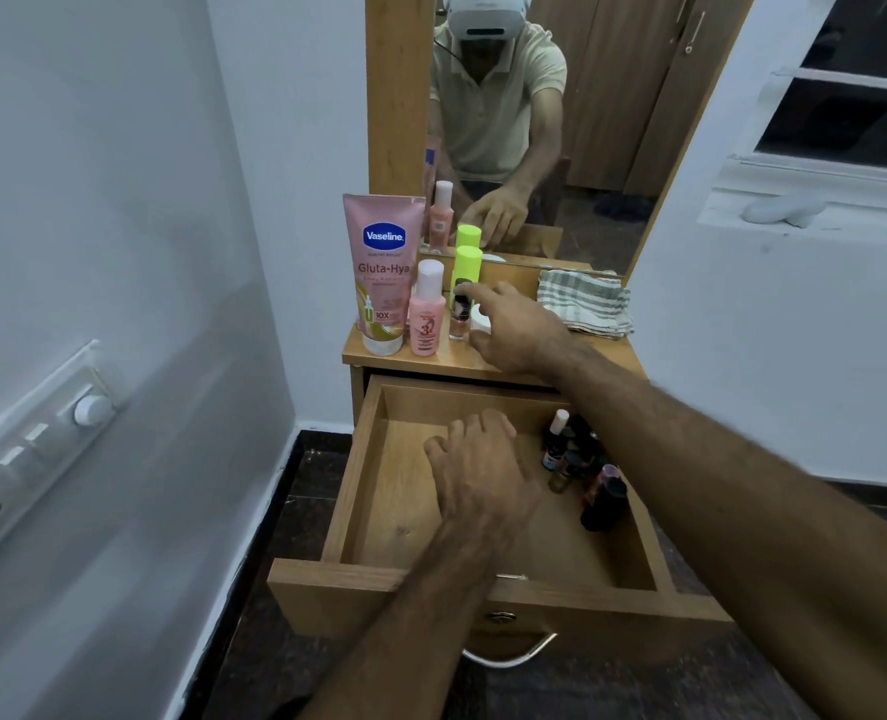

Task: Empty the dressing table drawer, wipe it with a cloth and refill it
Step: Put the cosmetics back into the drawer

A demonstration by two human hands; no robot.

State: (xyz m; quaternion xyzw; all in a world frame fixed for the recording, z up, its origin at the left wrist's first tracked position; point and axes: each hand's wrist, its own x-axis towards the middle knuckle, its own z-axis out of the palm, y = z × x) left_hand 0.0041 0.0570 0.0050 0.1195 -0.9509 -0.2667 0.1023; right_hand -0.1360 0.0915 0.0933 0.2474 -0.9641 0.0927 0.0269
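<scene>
Head view: drawer pulled open, half emptied.
Right hand pinches a small bottle on the tabletop; left hand hangs loose over the drawer. Remaining bottles look light, slippery, breakable; grip their bodies.

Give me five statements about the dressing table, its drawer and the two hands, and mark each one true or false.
1. The drawer is pulled open. True.
2. The drawer holds nothing. False: several small bottles stand along its right side.
3. The striped cloth lies inside the drawer. False: it lies folded on the tabletop, at the right, by the mirror.
4. The Vaseline tube stands on its cap on the tabletop. True.
5. The left hand is on the tabletop and the right hand is in the drawer. False: the left hand is in the drawer, the right reaches over the tabletop.
</scene>
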